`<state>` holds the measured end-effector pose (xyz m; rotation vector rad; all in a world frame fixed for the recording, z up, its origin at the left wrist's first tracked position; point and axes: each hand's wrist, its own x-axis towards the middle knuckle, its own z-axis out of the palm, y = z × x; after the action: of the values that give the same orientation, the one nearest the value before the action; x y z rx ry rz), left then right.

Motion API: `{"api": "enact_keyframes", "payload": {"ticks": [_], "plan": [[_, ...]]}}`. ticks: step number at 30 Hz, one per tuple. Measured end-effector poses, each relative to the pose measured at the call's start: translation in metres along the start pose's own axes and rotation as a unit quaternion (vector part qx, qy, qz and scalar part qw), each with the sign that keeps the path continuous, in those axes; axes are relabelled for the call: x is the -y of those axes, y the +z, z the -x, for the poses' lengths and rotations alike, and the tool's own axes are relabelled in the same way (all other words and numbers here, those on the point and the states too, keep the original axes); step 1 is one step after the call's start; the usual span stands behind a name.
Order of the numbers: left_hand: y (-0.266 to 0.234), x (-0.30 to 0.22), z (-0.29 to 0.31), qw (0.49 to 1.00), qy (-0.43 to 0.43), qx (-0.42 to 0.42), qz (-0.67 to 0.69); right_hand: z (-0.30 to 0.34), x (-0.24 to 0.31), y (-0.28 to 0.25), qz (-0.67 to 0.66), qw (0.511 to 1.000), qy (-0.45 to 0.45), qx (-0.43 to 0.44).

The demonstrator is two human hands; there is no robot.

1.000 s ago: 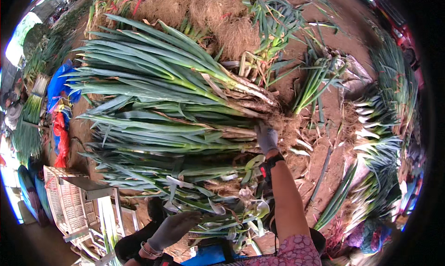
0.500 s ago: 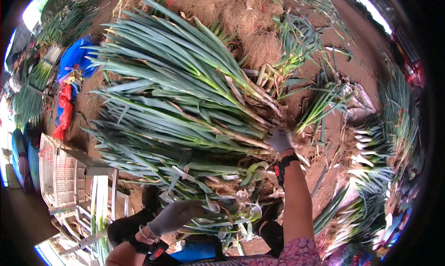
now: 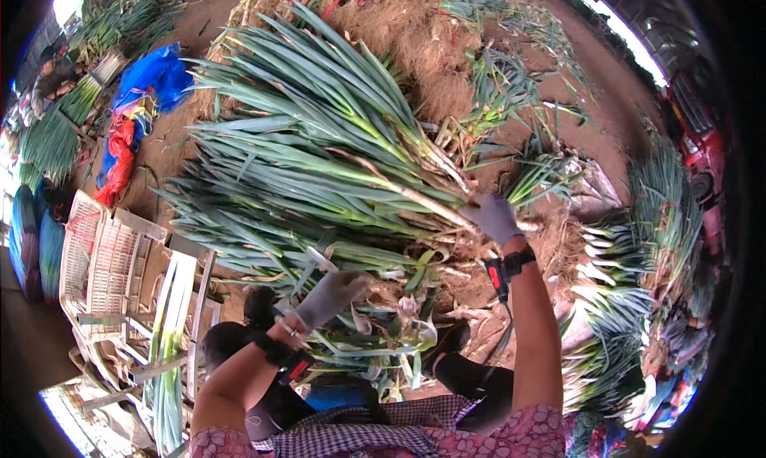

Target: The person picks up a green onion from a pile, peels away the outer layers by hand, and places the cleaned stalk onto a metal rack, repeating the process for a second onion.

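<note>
A large heap of green onions (image 3: 319, 163) lies ahead of me, leaves pointing left and root ends right. My gloved right hand (image 3: 495, 219) is closed around the pale root end of one green onion (image 3: 407, 191), which lies across the top of the heap. My gloved left hand (image 3: 333, 297) hovers over the heap's near edge, fingers loosely stretched with nothing visible in them. Beneath and beside it are stripped leaves and peelings (image 3: 407, 322), spread on the ground before my knees.
A slatted crate-like seat (image 3: 88, 242) stands at left, with peeled green onions (image 3: 171, 338) across its frame. Peeled green onions (image 3: 610, 286) lie in a row at right. Blue plastic (image 3: 163, 79) and red plastic (image 3: 118, 163) lie far left; root bundles (image 3: 399, 27) sit beyond the heap.
My right hand has lifted slightly and moved right, with one green onion drawn up over the heap. My left hand has moved forward and a little right. The view has shifted slightly.
</note>
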<state>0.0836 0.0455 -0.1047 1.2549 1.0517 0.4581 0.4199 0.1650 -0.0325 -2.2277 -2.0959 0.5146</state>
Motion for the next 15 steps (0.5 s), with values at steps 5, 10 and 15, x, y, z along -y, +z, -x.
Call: {"api": "enact_keyframes", "payload": {"ticks": [5,10,15], "plan": [[0.026,-0.013,-0.061,0.955,0.059,-0.004,0.292,0.037,0.027,0.018,-0.08,0.987,0.051,0.13],[0.084,-0.01,-0.114,0.825,-0.05,-0.082,0.556,0.052,0.01,0.05,-0.163,0.976,0.01,0.142],[0.099,-0.004,-0.122,0.824,-0.1,-0.072,0.552,0.053,-0.011,0.08,-0.191,0.975,-0.019,0.108]]}}
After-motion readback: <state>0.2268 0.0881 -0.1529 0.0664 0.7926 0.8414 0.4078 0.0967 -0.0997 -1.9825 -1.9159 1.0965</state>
